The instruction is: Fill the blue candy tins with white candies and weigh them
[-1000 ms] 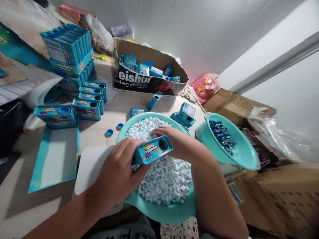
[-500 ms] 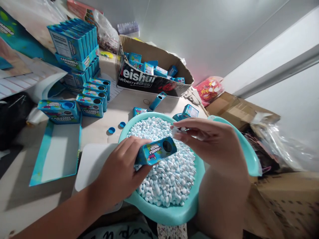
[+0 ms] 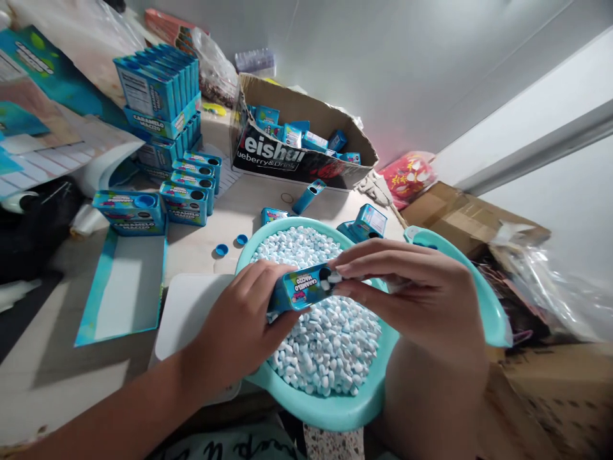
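Observation:
My left hand (image 3: 244,319) is wrapped round a blue candy tin (image 3: 301,287) with a round hole near one end of its top. It holds the tin tilted above a turquoise basin (image 3: 330,418) heaped with small white and pale blue candies (image 3: 325,358). At the hole, my right hand (image 3: 407,287) pinches a few candies (image 3: 331,278) between thumb and fingers, and some of them lie in the opening. Two blue round caps (image 3: 221,250) rest on the table left of the basin.
Open tins (image 3: 184,203) stand in a row at the left, by a stack of filled display boxes (image 3: 158,96). An empty tray box (image 3: 127,287) lies nearer. Behind the basin is a cardboard box (image 3: 287,153) of tins. A white lidded container (image 3: 191,313) sits beside the basin.
My right hand has moved from beside the tin to its hole, bringing the candies to the opening. The whole view has shifted slightly.

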A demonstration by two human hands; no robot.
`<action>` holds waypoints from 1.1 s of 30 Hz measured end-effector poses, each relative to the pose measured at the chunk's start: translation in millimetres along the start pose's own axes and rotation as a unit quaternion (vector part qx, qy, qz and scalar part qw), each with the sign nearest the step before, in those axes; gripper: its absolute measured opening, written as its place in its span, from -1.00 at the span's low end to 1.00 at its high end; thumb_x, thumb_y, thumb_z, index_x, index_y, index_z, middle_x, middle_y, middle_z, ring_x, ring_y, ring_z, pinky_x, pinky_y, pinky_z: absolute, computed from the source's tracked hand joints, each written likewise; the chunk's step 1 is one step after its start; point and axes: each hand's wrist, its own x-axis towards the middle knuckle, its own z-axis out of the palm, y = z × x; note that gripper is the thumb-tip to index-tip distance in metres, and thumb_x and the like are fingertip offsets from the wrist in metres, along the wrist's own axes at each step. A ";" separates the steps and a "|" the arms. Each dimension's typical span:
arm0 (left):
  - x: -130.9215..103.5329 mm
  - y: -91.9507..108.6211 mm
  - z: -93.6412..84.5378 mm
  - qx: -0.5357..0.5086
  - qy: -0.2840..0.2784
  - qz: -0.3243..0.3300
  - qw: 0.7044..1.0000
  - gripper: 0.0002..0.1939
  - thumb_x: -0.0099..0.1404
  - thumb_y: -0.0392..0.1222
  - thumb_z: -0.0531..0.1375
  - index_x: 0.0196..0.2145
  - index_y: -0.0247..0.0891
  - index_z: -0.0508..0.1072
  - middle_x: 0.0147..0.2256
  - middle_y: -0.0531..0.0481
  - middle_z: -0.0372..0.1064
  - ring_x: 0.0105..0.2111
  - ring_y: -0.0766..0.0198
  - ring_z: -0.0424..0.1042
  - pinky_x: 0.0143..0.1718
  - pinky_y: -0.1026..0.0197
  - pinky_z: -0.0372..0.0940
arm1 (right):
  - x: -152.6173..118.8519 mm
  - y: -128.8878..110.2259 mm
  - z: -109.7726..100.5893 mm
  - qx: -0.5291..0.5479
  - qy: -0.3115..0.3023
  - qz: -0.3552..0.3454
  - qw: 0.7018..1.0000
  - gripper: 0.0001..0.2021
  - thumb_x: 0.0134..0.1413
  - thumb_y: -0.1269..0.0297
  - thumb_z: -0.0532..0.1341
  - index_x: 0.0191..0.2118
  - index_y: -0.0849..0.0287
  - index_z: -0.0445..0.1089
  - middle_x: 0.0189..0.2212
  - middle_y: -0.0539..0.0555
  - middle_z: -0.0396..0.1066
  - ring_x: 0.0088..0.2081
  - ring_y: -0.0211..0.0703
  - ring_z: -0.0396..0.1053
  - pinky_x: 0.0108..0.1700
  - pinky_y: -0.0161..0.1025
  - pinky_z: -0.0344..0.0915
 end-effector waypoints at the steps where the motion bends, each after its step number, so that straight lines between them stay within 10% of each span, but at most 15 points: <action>1: 0.2 0.1 -0.1 -0.003 -0.001 0.000 1.000 -0.68 0.47 -0.09 0.21 0.10 -0.19 0.32 -0.04 -0.13 0.48 -0.01 0.07 0.51 0.01 0.03 0.49 | 0.7 0.0 0.7 -0.005 -0.006 -0.011 1.000 -0.85 0.10 0.44 0.45 -0.24 0.04 0.63 -0.30 0.03 0.61 -0.28 -0.22 0.58 -0.25 -0.33 0.58; 33: 1.2 1.6 -1.1 -0.025 -0.021 -0.006 0.999 -0.71 0.45 -0.19 0.22 0.09 -0.22 0.33 -0.06 -0.09 0.46 -0.01 0.11 0.47 0.02 0.07 0.43 | 1.0 -0.1 6.9 -0.027 -0.086 -0.105 0.990 -0.77 0.19 0.65 0.29 -0.15 0.18 0.52 -0.22 0.09 0.56 -0.18 -0.27 0.52 -0.15 -0.32 0.51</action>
